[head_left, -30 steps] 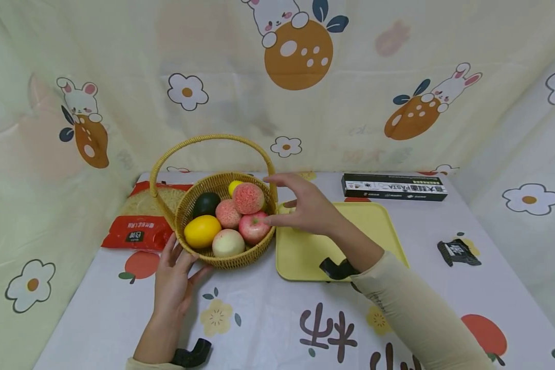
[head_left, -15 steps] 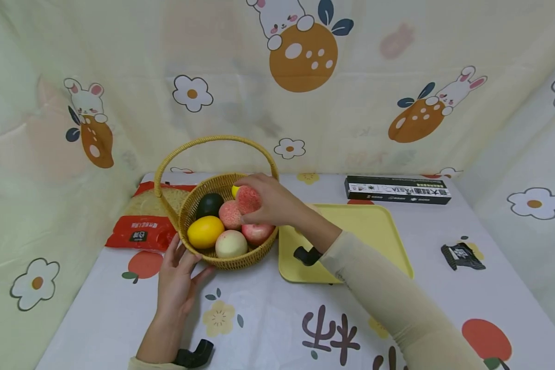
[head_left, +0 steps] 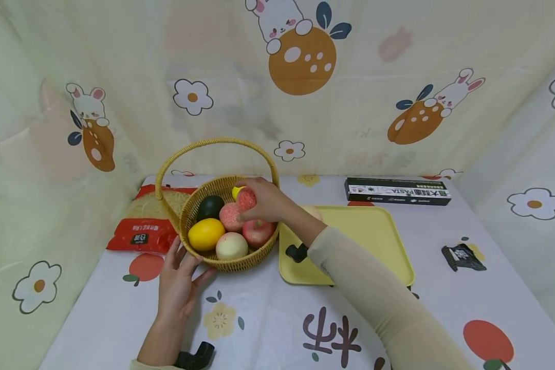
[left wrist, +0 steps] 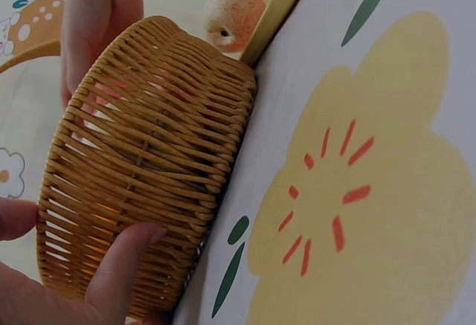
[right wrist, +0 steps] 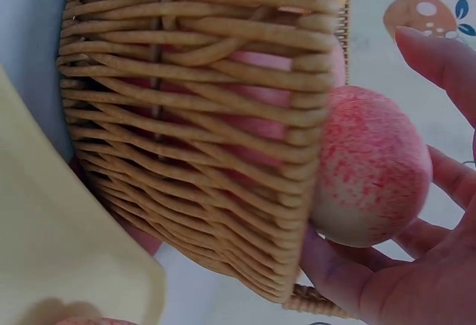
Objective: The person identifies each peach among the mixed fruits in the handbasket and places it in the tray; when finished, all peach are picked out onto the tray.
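My right hand (head_left: 270,203) curls round a speckled red peach (right wrist: 372,165) at the right side of a wicker basket (head_left: 240,264); part of the peach hides behind the fingers in the head view. Against the basket's front left side rests my left hand (head_left: 178,288). Its thumb (left wrist: 123,265) touches the woven wall and another fingertip meets the rim. In the basket lie a pink peach (head_left: 230,216), a pale peach (head_left: 232,246), a red apple (head_left: 258,234), a yellow lemon-like fruit (head_left: 206,234), a dark green avocado (head_left: 210,207) and a smaller yellow fruit (head_left: 236,192).
A yellow tray (head_left: 365,241) stands right of the basket, with another peach (left wrist: 234,18) on it, mostly behind my right arm. Left of the basket lies a red food packet (head_left: 141,234). A black pasta box (head_left: 398,191) and a small black wrapper (head_left: 463,257) are at right.
My right hand has moved left from the basket's right rim and closed round the top peach. The left hand stays against the basket. The view has shifted slightly.
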Demonstrator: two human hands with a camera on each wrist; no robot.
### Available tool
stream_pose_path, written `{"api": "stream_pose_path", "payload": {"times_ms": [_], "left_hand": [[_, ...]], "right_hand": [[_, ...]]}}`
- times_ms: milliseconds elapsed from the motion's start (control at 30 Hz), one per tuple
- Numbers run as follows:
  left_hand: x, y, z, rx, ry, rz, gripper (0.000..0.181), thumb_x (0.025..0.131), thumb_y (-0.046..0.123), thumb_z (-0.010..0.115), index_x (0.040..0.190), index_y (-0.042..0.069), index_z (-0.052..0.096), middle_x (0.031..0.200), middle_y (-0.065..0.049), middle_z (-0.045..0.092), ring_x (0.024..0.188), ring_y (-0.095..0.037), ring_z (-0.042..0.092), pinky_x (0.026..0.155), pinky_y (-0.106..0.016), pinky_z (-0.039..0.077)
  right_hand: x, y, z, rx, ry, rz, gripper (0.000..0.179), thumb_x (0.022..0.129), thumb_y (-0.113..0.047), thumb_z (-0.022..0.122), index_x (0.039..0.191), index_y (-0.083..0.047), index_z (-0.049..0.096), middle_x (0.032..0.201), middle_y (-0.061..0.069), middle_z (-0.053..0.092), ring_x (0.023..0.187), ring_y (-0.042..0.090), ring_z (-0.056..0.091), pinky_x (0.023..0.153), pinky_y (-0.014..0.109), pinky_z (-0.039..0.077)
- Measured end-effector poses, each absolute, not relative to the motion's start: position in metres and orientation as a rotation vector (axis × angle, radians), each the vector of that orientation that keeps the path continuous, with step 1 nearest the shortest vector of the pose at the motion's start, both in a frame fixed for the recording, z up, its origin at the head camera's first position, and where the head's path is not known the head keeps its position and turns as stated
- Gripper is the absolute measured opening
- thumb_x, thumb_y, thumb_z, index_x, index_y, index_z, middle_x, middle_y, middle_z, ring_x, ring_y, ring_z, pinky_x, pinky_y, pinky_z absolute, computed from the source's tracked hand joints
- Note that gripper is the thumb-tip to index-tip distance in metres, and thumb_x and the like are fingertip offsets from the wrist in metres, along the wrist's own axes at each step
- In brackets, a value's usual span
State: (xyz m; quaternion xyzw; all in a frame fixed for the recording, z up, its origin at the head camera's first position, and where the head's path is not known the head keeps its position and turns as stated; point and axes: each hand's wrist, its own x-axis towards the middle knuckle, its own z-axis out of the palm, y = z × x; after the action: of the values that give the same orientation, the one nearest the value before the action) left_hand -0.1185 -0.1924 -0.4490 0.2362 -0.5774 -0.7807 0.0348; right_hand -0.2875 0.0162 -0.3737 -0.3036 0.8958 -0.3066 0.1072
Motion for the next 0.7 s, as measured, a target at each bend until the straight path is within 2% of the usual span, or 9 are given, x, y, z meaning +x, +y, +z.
{"api": "stream_pose_path", "payload": {"times_ms": [300,533,700], "left_hand": [[-0.118,-0.192,-0.450,0.708,-1.766,-2.413,0.080,0.103,0.011,0.061,0.167,0.043,0.026,0.169,0.002,0.032,0.136,-0.027,0.056,0.089,-0.037,0.066],[-0.118,-0.192,-0.450,0.704,-1.768,-2.406,0.079,0.103,0.011,0.060,0.167,0.042,0.025,0.170,0.002,0.032,0.136,-0.027,0.056,0.088,-0.037,0.066],[-0.118,-0.193,-0.450,0.707,-1.762,-2.410,0.078,0.104,0.011,0.060,0.167,0.042,0.025,0.170,0.002,0.032,0.135,-0.026,0.056,0.088,-0.037,0.066]], "right_hand": [[-0.292,0.011,-0.384,-0.863,2.650,-0.886,0.083,0.082,-0.033,0.088,0.154,-0.016,0.052,0.156,0.010,0.052,0.137,0.029,0.052,0.111,0.044,0.053],[-0.293,0.008,-0.392,-0.872,2.707,-0.939,0.071,0.079,-0.019,0.085,0.145,-0.014,0.059,0.144,0.011,0.059,0.125,0.028,0.056,0.101,0.041,0.056],[-0.290,0.007,-0.392,-0.868,2.712,-1.000,0.069,0.079,-0.016,0.085,0.143,-0.014,0.061,0.143,0.010,0.059,0.123,0.027,0.057,0.101,0.041,0.056]]}}
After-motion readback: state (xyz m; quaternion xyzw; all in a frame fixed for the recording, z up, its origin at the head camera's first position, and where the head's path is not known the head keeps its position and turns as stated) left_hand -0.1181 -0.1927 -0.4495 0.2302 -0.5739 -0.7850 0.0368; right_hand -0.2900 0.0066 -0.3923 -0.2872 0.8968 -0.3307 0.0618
